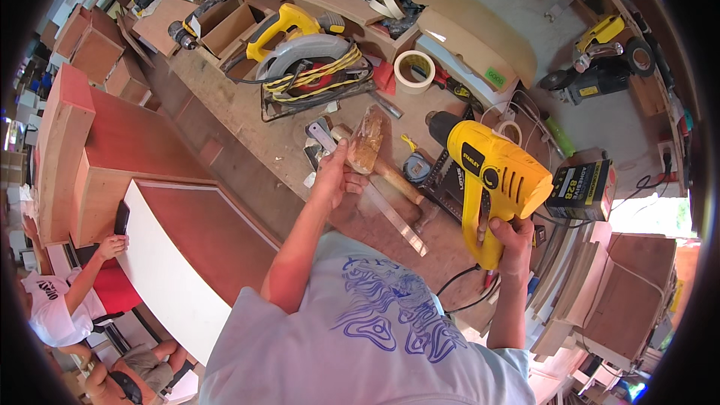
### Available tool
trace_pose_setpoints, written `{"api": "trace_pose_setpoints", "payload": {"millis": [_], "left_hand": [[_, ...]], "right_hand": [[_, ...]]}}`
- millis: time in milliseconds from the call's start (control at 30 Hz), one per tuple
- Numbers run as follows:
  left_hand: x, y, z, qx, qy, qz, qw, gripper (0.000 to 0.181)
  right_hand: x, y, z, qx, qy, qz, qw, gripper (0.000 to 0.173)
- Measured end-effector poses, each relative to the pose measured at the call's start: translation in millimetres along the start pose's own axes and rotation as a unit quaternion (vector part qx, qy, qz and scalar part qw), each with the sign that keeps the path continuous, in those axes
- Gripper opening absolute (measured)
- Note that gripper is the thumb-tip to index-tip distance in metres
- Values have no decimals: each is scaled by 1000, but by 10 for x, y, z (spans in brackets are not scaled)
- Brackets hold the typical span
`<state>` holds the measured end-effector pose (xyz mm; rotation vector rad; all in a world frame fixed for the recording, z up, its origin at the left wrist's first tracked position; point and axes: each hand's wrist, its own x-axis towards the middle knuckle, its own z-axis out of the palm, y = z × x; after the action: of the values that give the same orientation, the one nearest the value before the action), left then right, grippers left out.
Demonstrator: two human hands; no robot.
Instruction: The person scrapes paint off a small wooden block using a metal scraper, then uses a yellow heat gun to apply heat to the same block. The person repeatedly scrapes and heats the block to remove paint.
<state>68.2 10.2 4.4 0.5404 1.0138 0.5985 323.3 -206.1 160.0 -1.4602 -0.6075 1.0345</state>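
My right hand (514,239) grips the handle of a yellow Stanley heat gun (500,160). Its black nozzle points up and left over the workbench, and a black cord hangs from the handle's base. My left hand (333,177) is closed around a steel ruler (394,216), thumb along its upper part. One end of the ruler slants down towards my shirt. Just beyond my left fingers is a wooden mallet (368,140) with a worn head. A blue-grey tape measure (417,167) and a black carpenter's square (450,180) lie between my hands.
A circular saw (309,62) with a wrapped yellow cord sits at the back of the workbench (225,101). Masking tape (414,71), an adhesive box (582,190) and an angle grinder (596,79) lie around. A co-worker (67,304) touches a curved white panel (169,270) at left.
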Motion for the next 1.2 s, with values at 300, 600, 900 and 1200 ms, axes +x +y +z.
{"api": "trace_pose_setpoints", "payload": {"millis": [300,600,900,1200], "left_hand": [[331,-374,-317,-288,-157,-218,919,37],[56,-380,-61,-96,4,-68,993,24],[60,-310,-140,-115,-17,-105,988,27],[46,-387,-198,-111,-38,-99,988,31]], "right_hand": [[-165,-16,-51,44,-42,49,997,42],[-234,-48,-2,8,-129,116,985,46],[-210,-64,31,-18,-146,130,981,41],[342,102,220,-81,-76,103,988,35]]}}
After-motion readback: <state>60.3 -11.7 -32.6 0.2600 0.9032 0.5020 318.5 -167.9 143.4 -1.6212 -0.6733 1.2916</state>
